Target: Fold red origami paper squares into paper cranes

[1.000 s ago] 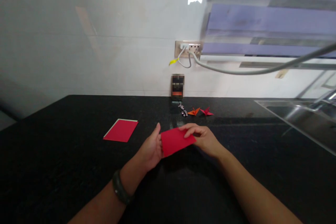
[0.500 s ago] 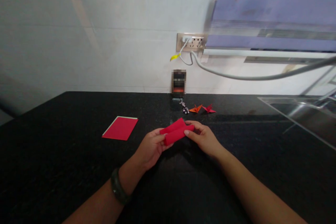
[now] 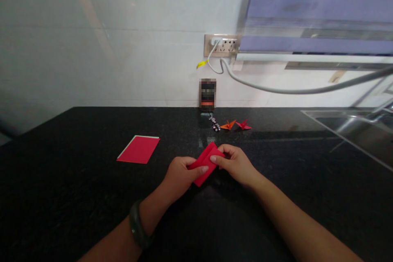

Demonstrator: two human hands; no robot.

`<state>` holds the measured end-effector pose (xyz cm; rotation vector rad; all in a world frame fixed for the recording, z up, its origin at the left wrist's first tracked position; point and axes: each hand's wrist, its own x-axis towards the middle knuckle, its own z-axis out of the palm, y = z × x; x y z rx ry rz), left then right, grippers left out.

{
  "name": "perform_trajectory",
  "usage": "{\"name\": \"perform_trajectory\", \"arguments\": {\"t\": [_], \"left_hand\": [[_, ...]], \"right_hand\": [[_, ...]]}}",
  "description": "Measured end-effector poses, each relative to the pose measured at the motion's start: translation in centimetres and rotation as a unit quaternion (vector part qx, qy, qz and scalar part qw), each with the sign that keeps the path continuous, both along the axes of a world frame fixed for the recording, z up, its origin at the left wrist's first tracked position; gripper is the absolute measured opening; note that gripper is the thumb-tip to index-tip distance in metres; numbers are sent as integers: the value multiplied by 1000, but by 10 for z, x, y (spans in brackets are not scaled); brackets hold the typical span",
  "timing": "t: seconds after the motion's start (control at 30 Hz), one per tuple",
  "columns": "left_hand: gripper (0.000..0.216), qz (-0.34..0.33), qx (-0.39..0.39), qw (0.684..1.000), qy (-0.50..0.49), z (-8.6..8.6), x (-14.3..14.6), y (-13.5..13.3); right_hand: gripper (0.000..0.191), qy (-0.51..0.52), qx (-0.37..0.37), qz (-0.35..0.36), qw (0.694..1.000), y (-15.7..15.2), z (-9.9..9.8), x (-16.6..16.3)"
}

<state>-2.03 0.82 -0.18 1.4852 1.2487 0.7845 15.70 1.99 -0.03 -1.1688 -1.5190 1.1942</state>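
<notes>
- Red paper sheet (image 3: 202,177), doubled over on itself, lies between the two hands, in front of the paper cranes; whether its lower edge touches the worktop (image 3: 76,196) cannot be told.
- Change: a second ago the sheet spans the hands as one flat face; half a second ago it curls; now one layer laps another, and the piece slants more steeply.
- Left hand (image 3: 181,177): grip closed, thumb across the near layer, other fingers mostly hidden.
- Right hand (image 3: 241,164): grip likewise closed on the sheet, thumb tip on the near layer, fingers behind.
- Meaning, as judged: the fold is under way but not yet creased, since the far layer stands apart along the upper edge.
- Unchanged: stacked sheets (image 3: 138,150) to the left; orange crane (image 3: 229,126) and red crane (image 3: 243,125) beyond.
</notes>
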Motion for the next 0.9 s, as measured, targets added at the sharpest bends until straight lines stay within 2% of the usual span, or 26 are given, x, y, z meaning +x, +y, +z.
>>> {"name": "perform_trajectory", "arguments": {"t": [0.2,0.3,0.37,0.43,0.53,0.63,0.73,0.9], "left_hand": [[41,-22,8,999,32,0,1,1],[26,-16,-24,998,-52,-2,4,1],[24,3,-58,992,-111,-3,7,1],[19,25,-80,988,-131,-4,8,0],[12,56,-86,985,-137,-4,10,0],[11,68,-80,985,-139,-6,11,0],[13,55,-81,987,-126,-7,13,-1],[20,13,-69,995,-67,-3,15,-5]], "right_hand": [[25,75,-32,-32,996,1,-2,-3],[25,47,-45,-27,997,2,-4,-3],[26,36,-56,-13,998,2,-5,-5],[28,60,-71,-13,996,2,-5,-7],[40,141,-120,-41,982,0,-6,-10],[36,192,-180,-21,964,-2,-7,-13],[28,213,-199,-15,956,-4,-6,-16],[28,230,-216,-36,948,-6,-4,-19]]}}
